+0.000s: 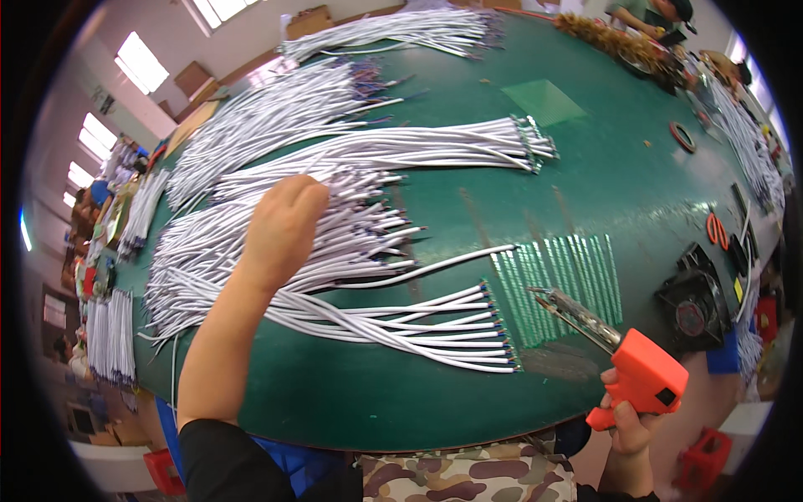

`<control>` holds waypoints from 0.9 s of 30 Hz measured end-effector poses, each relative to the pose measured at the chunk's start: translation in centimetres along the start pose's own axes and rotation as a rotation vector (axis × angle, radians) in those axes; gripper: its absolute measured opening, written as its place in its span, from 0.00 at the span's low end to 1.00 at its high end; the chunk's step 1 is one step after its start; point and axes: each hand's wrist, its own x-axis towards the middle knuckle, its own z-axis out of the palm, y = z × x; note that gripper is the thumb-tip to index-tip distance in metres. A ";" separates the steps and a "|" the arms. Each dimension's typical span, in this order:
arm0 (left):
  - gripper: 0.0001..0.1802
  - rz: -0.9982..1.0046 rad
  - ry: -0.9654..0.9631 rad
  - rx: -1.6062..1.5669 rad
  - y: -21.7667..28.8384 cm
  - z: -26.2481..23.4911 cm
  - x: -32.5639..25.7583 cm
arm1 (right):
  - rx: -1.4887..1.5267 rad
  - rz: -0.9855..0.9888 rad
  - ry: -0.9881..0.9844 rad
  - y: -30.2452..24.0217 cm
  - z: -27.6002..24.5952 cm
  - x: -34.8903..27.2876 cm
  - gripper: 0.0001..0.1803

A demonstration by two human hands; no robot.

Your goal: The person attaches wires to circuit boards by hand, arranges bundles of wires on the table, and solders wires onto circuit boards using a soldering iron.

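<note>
My left hand (288, 219) is over a broad pile of white cables (209, 251), its fingers bent and closed; the fingertips are hidden, so what they hold cannot be seen. In my right hand (626, 422) is an orange soldering gun (648, 372), its metal tip pointing left over a panel of narrow green circuit board strips (556, 289). One white cable (443, 263) reaches from the pile to the panel's upper left corner. Below it, a fan of white cables (393, 339) ends in a row of small green strips (493, 322) beside the panel.
More white cable bundles (259, 125) lie across the green table (335, 410). At the right are orange-handled scissors (717, 228), a black fan (690, 314) and a tape roll (682, 136). A co-worker (648, 17) sits at the far right, and red stools (704, 460) stand below.
</note>
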 end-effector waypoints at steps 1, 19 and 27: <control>0.12 0.011 0.060 -0.064 1.3 -0.2 1.2 | 0.017 0.018 0.027 -0.3 0.2 -0.1 0.28; 0.12 -0.084 -0.252 -0.726 11.4 10.2 4.2 | -0.001 -0.014 -0.113 0.4 -0.5 2.8 0.20; 0.13 -0.121 -0.279 -0.734 10.9 10.1 4.7 | -0.068 0.059 -0.165 0.3 -0.4 3.9 0.32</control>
